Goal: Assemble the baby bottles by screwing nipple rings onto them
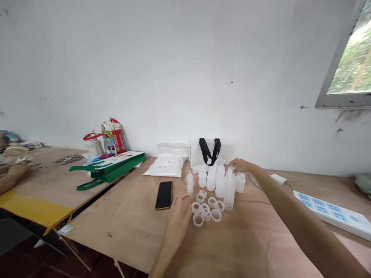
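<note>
Several translucent white rings lie loosely on the wooden table. Behind them stand several frosted white bottles. A tall ribbed clear plastic piece stands at their right; the fingers of my right hand are closed at its top. My left hand rests near the table just left of the rings, fingers apart and empty. Beyond its fingertips a small clear ribbed piece with a pointed tip stands upright. To the left of that lies a black phone.
White plastic packets and a white bag with black handles are by the wall. A power strip with a cable lies right. A green bag sits left, and another person's hands are at the far-left table.
</note>
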